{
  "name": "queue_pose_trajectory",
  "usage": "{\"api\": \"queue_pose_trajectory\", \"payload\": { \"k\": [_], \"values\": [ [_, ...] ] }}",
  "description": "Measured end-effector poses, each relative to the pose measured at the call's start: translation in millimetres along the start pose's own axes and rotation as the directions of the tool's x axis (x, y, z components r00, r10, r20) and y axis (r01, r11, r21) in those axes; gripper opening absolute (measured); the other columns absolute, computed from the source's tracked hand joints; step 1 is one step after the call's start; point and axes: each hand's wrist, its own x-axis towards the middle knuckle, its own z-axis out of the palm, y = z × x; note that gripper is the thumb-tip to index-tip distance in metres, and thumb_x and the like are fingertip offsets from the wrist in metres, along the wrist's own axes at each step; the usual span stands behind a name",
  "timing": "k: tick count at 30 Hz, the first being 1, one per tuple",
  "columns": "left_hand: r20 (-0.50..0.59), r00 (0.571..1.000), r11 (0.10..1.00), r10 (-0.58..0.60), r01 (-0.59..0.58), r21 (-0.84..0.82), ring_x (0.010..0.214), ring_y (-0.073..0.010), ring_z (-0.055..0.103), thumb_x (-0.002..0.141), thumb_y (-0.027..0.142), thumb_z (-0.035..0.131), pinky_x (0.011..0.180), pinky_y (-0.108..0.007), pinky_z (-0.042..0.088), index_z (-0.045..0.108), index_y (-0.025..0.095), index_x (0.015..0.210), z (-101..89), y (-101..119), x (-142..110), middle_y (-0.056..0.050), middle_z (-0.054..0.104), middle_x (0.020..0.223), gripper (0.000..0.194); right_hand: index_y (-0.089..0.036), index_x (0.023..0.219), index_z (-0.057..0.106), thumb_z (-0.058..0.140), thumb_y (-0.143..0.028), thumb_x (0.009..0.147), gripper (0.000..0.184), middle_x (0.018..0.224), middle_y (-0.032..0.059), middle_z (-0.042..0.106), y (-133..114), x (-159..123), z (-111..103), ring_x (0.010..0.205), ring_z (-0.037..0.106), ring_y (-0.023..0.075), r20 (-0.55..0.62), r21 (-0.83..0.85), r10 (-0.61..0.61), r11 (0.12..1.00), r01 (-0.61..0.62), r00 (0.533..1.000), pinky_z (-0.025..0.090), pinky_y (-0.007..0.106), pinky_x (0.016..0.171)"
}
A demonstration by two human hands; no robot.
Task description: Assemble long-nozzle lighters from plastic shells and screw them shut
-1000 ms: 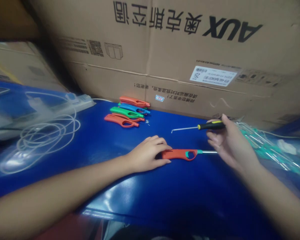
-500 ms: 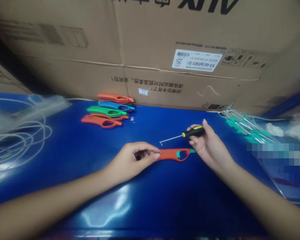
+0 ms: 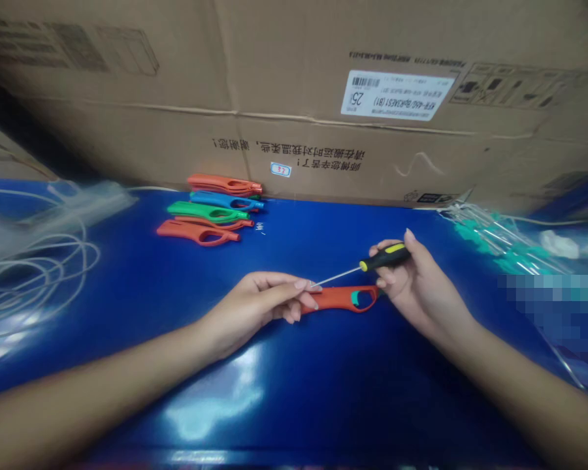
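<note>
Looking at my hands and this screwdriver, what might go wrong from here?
The screwdriver, gripped in your right hand, has its tip right at your left hand's fingertips, so a slip might jab them.

The orange casing beneath could shift or get scratched if the tip skids.

Small loose pieces beside the stacked coloured casings could be knocked away easily.

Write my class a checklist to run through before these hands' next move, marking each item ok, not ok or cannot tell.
1. Tool held in right hand: ok.
2. Left hand touching orange lighter: ok.
3. Lighter's front end in view: not ok, right hand hides it.
4. Tool's tip touching lighter: cannot tell, obscured at left hand.
5. Coloured handles clear of both hands: ok, piled near the box.
</note>
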Motion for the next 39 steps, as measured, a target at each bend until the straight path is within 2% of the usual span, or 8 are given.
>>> {"api": "queue_pose_trajectory", "payload": {
  "k": [11, 18, 22, 25, 29, 34, 39],
  "values": [
    [-0.009, 1.0, 0.999, 0.015, -0.016, -0.033, 0.058, -0.0054, 0.062, 0.075, 0.034, 0.088, 0.061, -0.014, 0.053, 0.081, 0.013, 0.095, -1.4, -0.8, -0.4, -0.006, 0.077, 0.079, 0.03, -0.017, 0.081, 0.073, 0.079, -0.049, 0.079, 0.033, 0.082, 0.002, 0.069, 0.1, -1.9, 2.0, 0.047, 0.05, 0.0047, 0.027, -0.022, -0.044, 0.999, 0.044, 0.999, 0.052, 0.018, 0.045],
    [-0.016, 0.999, 0.996, 0.041, -0.04, 0.085, 0.058, -0.0045, 0.063, 0.077, 0.031, 0.086, 0.059, -0.012, 0.053, 0.081, 0.015, 0.094, -3.1, -1.7, 3.1, -0.004, 0.078, 0.079, 0.024, -0.016, 0.081, 0.072, 0.079, -0.047, 0.079, 0.032, 0.082, 0.0021, 0.069, 1.7, -3.1, 3.7, 0.048, 0.049, 0.0051, 0.027, -0.039, -0.048, 0.998, 0.049, 0.998, 0.051, 0.019, 0.043],
    [-0.027, 0.989, 0.97, 0.148, -0.14, 0.198, 0.057, -0.0047, 0.064, 0.082, 0.028, 0.081, 0.059, -0.012, 0.053, 0.08, 0.016, 0.091, -5.9, -1.1, 4.7, -0.003, 0.078, 0.078, 0.015, -0.016, 0.081, 0.073, 0.08, -0.045, 0.079, 0.03, 0.082, 0.0022, 0.068, -0.9, -3.7, 3.4, 0.048, 0.048, 0.0049, 0.022, -0.043, -0.06, 0.997, 0.061, 0.998, 0.049, 0.018, 0.041],
    [-0.018, 0.959, 0.883, 0.283, -0.253, 0.394, 0.062, -0.0066, 0.066, 0.083, 0.026, 0.079, 0.062, -0.013, 0.053, 0.079, 0.016, 0.087, -10.4, -1.1, 5.9, -0.002, 0.078, 0.076, 0.011, -0.017, 0.081, 0.073, 0.081, -0.041, 0.078, 0.026, 0.082, 0.0017, 0.068, -7.8, -5.6, 3.0, 0.049, 0.047, 0.0043, 0.002, -0.044, -0.095, 0.995, 0.095, 0.996, 0.042, 0.014, 0.036],
    [0.076, 0.897, 0.676, 0.435, -0.381, 0.631, 0.069, -0.0099, 0.068, 0.085, 0.027, 0.077, 0.064, -0.016, 0.053, 0.078, 0.016, 0.087, -15.3, -4.7, 6.4, -0.002, 0.077, 0.079, 0.011, -0.019, 0.087, 0.074, 0.082, -0.028, 0.077, 0.015, 0.087, 0.0005, 0.067, -17.1, -12.6, 4.6, 0.05, 0.045, 0.003, 0.012, -0.102, -0.149, 0.984, 0.149, 0.989, 0.037, 0.01, 0.032],
    [0.201, 0.823, 0.495, 0.531, -0.494, 0.715, 0.066, -0.0082, 0.066, 0.087, 0.022, 0.075, 0.063, -0.016, 0.051, 0.077, 0.017, 0.087, -14.7, -7.9, 4.4, 0.0, 0.075, 0.078, 0.006, -0.024, 0.094, 0.072, 0.074, -0.027, 0.087, 0.009, 0.094, 0.0002, 0.066, -15.0, -24.8, 6.2, 0.051, 0.048, 0.0047, 0.112, -0.21, -0.244, 0.942, 0.263, 0.963, 0.04, 0.012, 0.03],
    [0.271, 0.792, 0.41, 0.546, -0.536, 0.738, 0.067, -0.0091, 0.066, 0.088, 0.02, 0.073, 0.063, -0.017, 0.051, 0.077, 0.015, 0.089, -13.5, -6.5, 3.1, -0.002, 0.074, 0.079, 0.006, -0.025, 0.099, 0.071, 0.071, -0.027, 0.091, 0.009, 0.098, 0.0013, 0.066, -10.1, -31.4, 4.0, 0.053, 0.052, 0.0052, 0.17, -0.262, -0.231, 0.927, 0.27, 0.958, 0.045, 0.014, 0.033]
  ]
}}
